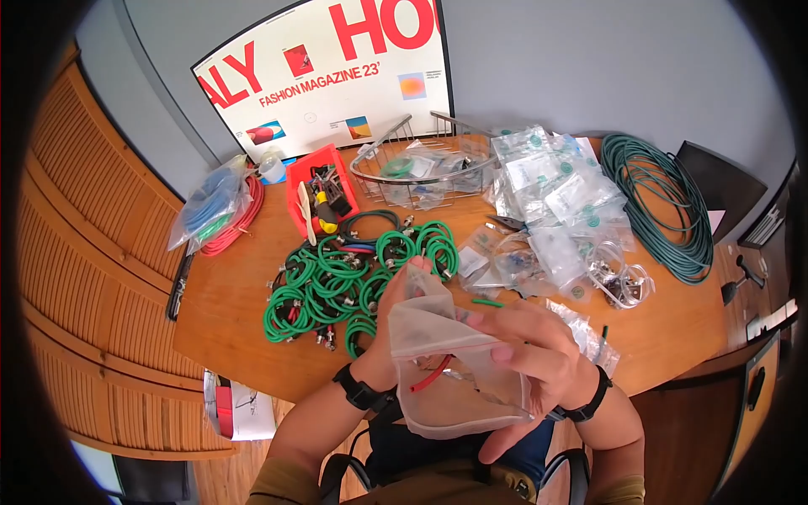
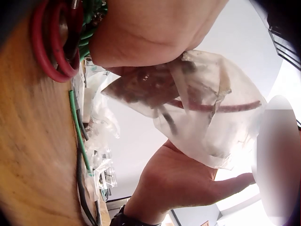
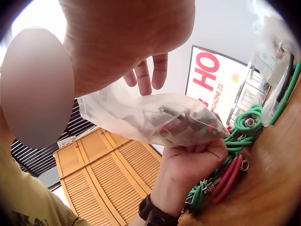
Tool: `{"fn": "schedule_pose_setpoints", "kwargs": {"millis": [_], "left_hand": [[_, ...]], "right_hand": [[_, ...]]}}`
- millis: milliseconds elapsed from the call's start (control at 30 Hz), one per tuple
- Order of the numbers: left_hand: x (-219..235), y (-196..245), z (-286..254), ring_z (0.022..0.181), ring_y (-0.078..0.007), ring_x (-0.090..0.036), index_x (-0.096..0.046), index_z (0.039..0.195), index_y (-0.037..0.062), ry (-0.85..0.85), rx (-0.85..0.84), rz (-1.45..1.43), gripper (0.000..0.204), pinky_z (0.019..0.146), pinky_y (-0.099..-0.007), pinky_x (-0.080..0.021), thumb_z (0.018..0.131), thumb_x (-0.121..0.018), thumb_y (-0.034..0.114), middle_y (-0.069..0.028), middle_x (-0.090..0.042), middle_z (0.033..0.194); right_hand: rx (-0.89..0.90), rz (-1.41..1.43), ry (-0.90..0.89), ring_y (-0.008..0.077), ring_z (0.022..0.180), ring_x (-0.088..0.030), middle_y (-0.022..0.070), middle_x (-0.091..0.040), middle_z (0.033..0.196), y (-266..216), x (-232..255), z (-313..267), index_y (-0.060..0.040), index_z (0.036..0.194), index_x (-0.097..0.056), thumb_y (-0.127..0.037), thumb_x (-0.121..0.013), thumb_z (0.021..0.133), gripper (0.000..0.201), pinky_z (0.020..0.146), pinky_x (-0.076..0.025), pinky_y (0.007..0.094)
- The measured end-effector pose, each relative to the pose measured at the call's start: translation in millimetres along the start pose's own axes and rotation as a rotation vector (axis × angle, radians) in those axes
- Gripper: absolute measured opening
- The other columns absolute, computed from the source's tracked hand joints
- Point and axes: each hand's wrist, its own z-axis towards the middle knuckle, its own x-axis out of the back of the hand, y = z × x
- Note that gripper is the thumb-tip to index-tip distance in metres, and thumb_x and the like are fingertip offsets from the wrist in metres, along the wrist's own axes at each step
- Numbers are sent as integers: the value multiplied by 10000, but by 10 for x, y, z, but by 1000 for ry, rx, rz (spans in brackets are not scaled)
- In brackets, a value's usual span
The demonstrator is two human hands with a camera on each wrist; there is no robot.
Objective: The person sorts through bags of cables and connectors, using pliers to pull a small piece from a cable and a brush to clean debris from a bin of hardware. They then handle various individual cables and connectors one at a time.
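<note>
A translucent plastic bag (image 1: 429, 332) tilts in front of the person, its mouth toward the head camera. Inside it lies a short red piece of cable (image 1: 432, 375); darker small pieces show through the plastic in the left wrist view. My left hand (image 1: 389, 324) grips the bag at its far, lower end, with fingers curled against it in the right wrist view. At the other side, my right hand (image 1: 547, 362) has its fingers extended and touching the bag near its mouth, the thumb spread away below. Bunched green cable coils (image 1: 324, 290) with metal connectors lie beyond the left hand.
A red bin (image 1: 295, 189) of tools and a wire basket (image 1: 421, 179) stand toward the back of the wooden table (image 1: 231, 286). Clear plastic packets (image 1: 539, 181) pile up right of the basket. Further right lies a large dark green cable coil (image 1: 656, 210).
</note>
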Motion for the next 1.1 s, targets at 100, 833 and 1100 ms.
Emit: {"fn": "schedule_pose_setpoints", "kwargs": {"millis": [100, 833, 1100], "left_hand": [[-112, 63, -5, 810, -67, -584, -605, 1019, 165, 70, 64, -34, 203, 727, -287, -516, 1131, -556, 327, 57, -564, 899], [236, 43, 241, 685, -117, -559, -484, 933, 246, -364, -239, -57, 244, 627, -358, -501, 1118, -524, 399, 63, -529, 828], [342, -34, 262, 884, -193, -715, -560, 1032, 115, -240, -185, -12, 249, 741, -337, -614, 1160, -408, 266, -60, -656, 919]], "right_hand": [[-6, -11, -16, 375, 884, -739, 262, -663, 1279, -7, 15, 3, -32, 1349, -571, -700, -915, 656, 1022, 690, -595, 418], [30, -106, -39, 352, 767, -714, 239, -689, 1122, -32, 101, -19, 17, 835, -666, -378, -856, 850, 439, 637, -601, 407], [-22, -150, 8, 294, 708, -688, 189, -651, 1038, -52, -12, 0, 47, 873, -702, -75, -825, 811, 184, 609, -588, 377]]}}
